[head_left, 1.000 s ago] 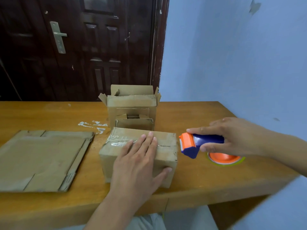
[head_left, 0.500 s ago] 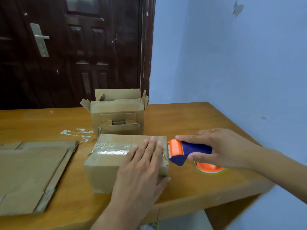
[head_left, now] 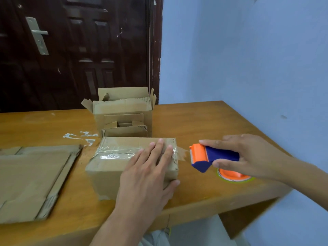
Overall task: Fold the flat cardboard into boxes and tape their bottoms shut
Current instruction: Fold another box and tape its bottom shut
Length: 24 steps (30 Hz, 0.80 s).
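Near the front edge of the orange-brown wooden worktop (head_left: 204, 121), towards its right end: a small brown cardboard box (head_left: 113, 166), bottom up, with a band of clear shiny tape (head_left: 117, 151) along its top seam. Pressed flat on the right part of that top: the left hand (head_left: 149, 173), open, fingers spread over the seam, thumb hooked over the box's near right corner. Just beside the box's right edge, apart from it: an orange-and-blue plastic tape dispenser (head_left: 209, 157), orange roller end facing the box. Between roller and box edge, a short stretch of clear tape, apparently running off the seam; hard to tell whether it is cut. Wrapped around the blue handle from above: the right hand (head_left: 248, 157), closed on the dispenser, forefinger laid along the top. Under that hand, near the front right corner of the worktop: the dispenser's orange round tape reel (head_left: 232, 175).

Behind the taped box, towards the back edge: a larger open brown cardboard box (head_left: 124, 105) with flaps up, and touching its front a smaller open cardboard box (head_left: 124, 130). At the left end, reaching the front edge: a stack of flat unfolded cardboard sheets (head_left: 32, 178). Between the stack and the boxes, stuck to the worktop: scraps of clear tape (head_left: 79, 136).
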Motion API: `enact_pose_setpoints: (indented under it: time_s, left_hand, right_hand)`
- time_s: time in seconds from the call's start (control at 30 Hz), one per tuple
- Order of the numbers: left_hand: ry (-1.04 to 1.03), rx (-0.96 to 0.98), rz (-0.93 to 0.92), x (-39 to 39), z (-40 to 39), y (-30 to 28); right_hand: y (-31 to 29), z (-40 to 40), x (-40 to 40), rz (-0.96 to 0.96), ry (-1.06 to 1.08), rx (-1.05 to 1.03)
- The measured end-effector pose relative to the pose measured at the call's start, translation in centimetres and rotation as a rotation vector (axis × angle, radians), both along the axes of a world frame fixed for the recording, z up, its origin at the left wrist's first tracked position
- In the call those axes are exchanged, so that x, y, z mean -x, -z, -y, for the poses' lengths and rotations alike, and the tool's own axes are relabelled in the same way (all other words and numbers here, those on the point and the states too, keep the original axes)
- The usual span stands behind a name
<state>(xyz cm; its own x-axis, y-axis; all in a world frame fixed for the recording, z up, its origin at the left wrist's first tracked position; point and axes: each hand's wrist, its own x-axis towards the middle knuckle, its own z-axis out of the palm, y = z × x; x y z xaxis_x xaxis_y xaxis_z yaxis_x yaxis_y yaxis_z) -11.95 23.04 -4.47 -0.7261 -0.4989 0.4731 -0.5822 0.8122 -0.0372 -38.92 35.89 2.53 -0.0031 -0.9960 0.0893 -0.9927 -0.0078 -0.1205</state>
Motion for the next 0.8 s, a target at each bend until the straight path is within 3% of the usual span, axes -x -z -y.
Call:
enact_pose_setpoints:
  time_s: [0.33, 0.8]
  left_hand:
    - [-0.033, -0.086, 0.009, 0.1, -0.2, -0.4]
    - [-0.054, -0.111, 0.081, 0.2, -0.6, -1.0]
  right_hand:
    - [-1.3, 2.7, -1.8, -0.297, -0.038, 0.011]
    - [-3.7, 5.3, -5.7, -0.49, -0.091, -0.053]
